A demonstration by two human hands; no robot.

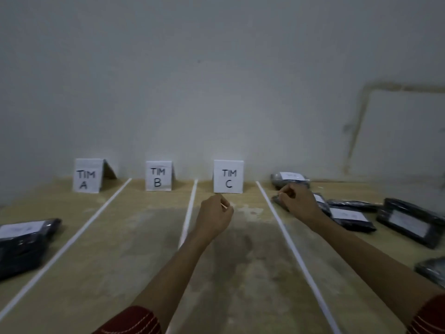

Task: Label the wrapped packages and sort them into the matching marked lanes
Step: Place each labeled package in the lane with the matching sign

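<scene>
Fingers (285, 193) of the right hand (299, 203) are curled down onto the left tip of a dark package (323, 208). It looks like a grasp on its edge, though blur hides the exact contact. Over to the left hand (213, 216): fingers (228, 210) clenched in, apparently pinching a thin pale strip (224, 205), too small to say what it is. That hand hangs above the third lane, with the TIM C sign (228, 176) right at its twelve o'clock.

Now the geometry that matters. The dark package runs out from the right fingers toward four o'clock, long axis roughly ten to four. It lies just outside the white line (289, 237) that bounds lane C. So lane C sits at nine o'clock from it, with the TIM B sign (158, 175) and TIM A sign (88, 175) farther the same way. The right hand is plainly the nearer one, and my call is that it does the lifting. The label is unreadable, so which lane matches I cannot tell.

Wider out, a heap of packages (409, 222) lies at three to four o'clock on the desk (134, 237). A far package (290, 179) with a label sits at twelve, by the wall. One lone package (24, 239), also labelled, lies at eight o'clock in lane A.
</scene>
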